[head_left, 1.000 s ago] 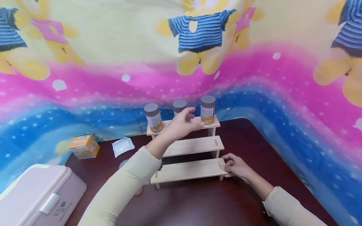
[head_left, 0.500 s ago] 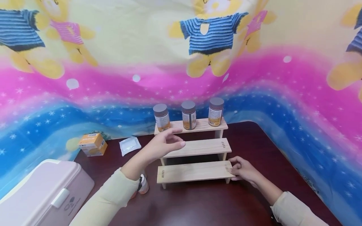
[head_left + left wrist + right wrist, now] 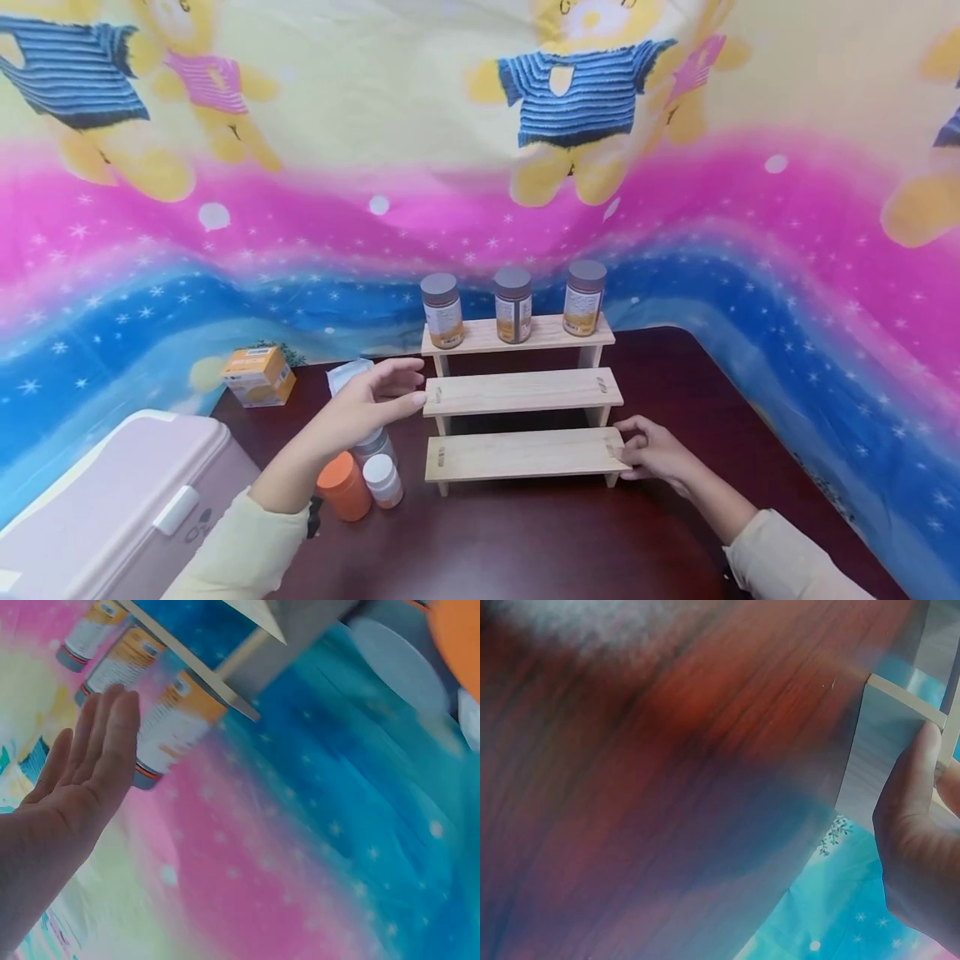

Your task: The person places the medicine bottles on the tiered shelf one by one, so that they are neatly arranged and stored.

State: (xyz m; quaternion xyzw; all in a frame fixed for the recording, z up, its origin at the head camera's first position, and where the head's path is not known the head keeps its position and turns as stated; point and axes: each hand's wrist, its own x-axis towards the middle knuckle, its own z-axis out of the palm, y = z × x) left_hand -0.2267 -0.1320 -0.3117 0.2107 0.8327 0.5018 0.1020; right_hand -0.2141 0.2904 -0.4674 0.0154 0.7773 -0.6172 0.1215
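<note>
A three-tier wooden step shelf (image 3: 517,454) stands on the dark table. Three grey-lidded jars with white and orange labels line its top tier: a left jar (image 3: 443,323), a middle jar (image 3: 513,318) and a right jar (image 3: 583,310). My left hand (image 3: 367,408) is held in the air beside the left end of the middle tier, holding nothing, fingers loosely extended. Below it are an orange bottle (image 3: 345,492), a small white-capped bottle (image 3: 384,483) and a partly covered jar (image 3: 378,451). My right hand (image 3: 656,454) grips the right end of the bottom tier.
A pale pink case (image 3: 142,492) with a white latch sits at the left front. Behind it are an orange box (image 3: 258,379) and a white packet (image 3: 347,372), partly covered by my left hand. A printed cloth backdrop (image 3: 337,250) surrounds the table's back and right side.
My left hand has drawn back from near the right jar, moving left and down, uncovering the middle jar and the bottles. My right hand stays on the shelf. The head view has shifted left.
</note>
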